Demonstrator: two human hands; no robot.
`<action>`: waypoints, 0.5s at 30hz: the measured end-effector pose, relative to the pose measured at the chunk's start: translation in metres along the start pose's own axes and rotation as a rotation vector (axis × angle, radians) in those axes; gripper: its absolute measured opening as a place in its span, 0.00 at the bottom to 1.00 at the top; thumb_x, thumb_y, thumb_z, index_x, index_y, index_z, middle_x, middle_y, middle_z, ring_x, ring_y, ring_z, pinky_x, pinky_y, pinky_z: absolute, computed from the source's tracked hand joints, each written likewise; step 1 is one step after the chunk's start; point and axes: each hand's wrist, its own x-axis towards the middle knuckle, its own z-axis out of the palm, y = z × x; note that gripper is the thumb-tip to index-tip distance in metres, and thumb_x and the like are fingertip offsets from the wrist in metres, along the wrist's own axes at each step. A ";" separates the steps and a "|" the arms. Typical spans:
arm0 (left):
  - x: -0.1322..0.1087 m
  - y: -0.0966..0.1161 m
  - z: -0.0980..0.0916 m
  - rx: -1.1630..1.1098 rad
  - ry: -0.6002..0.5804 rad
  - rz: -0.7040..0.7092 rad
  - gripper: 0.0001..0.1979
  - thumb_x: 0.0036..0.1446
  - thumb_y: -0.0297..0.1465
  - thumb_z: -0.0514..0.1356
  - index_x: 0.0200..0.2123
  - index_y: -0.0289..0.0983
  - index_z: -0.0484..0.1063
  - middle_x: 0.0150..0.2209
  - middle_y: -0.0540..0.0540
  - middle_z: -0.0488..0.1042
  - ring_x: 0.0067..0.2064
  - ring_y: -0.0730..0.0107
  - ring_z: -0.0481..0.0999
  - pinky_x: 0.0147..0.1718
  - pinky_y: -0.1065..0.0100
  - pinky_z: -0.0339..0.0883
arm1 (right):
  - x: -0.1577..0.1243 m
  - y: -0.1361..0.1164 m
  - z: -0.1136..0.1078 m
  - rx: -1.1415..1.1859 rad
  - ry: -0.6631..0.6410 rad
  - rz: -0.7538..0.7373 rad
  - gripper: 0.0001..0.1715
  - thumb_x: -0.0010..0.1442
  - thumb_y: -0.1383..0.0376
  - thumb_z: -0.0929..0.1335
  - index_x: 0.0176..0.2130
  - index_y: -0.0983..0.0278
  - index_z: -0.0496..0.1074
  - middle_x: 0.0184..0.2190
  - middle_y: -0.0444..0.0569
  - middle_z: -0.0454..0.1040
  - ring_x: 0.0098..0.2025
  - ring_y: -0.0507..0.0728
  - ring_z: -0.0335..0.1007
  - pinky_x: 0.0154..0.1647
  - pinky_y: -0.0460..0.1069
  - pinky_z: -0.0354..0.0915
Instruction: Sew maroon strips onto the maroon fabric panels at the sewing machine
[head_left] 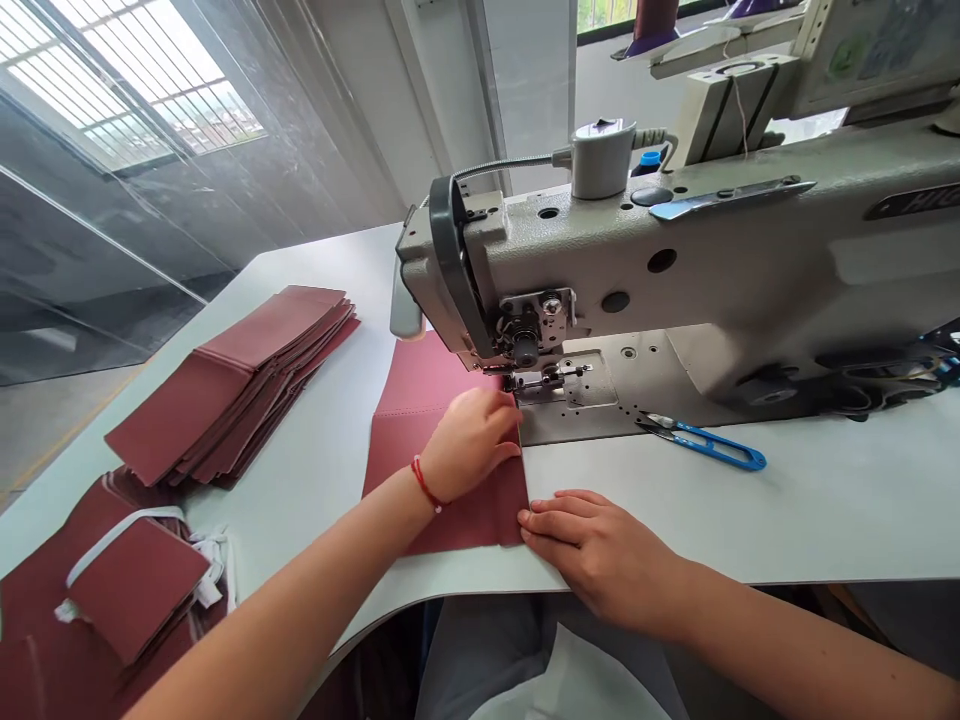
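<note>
A maroon leather-like panel [442, 520] with a stitched line across it lies flat, its far part under the head of a sewing machine [720, 230]. My left hand [472, 440], a red bracelet on its wrist, rests on the panel. Its fingers are curled at the right edge, close to the presser foot [517, 383], with thumb and forefinger at that edge. Lower down, my right hand [592, 545] lies on the white table with fingers stretched out, the fingertips touching the panel's right edge near its front corner.
Blue thread snips [705, 442] lie right of the needle area. A stack of maroon panels [240, 370] sits on the table's left side. Nearer, a bundle of smaller maroon pieces [139, 580] is tied with white strips. The white table [840, 500] has a curved front edge.
</note>
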 end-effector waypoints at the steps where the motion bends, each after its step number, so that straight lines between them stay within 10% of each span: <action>1: -0.005 0.002 0.003 -0.043 0.071 -0.122 0.09 0.57 0.32 0.63 0.41 0.36 0.73 0.45 0.40 0.75 0.47 0.59 0.73 0.47 0.56 0.68 | 0.000 0.000 -0.001 0.004 -0.007 -0.001 0.22 0.64 0.72 0.63 0.57 0.68 0.67 0.55 0.55 0.71 0.57 0.59 0.66 0.60 0.57 0.63; 15: -0.025 0.009 0.003 -0.229 0.023 -0.335 0.23 0.52 0.40 0.67 0.50 0.40 0.72 0.56 0.38 0.68 0.55 0.48 0.70 0.55 0.22 0.42 | 0.007 0.002 -0.004 -0.115 -0.025 -0.158 0.21 0.66 0.68 0.63 0.57 0.72 0.69 0.55 0.58 0.71 0.55 0.63 0.69 0.58 0.57 0.68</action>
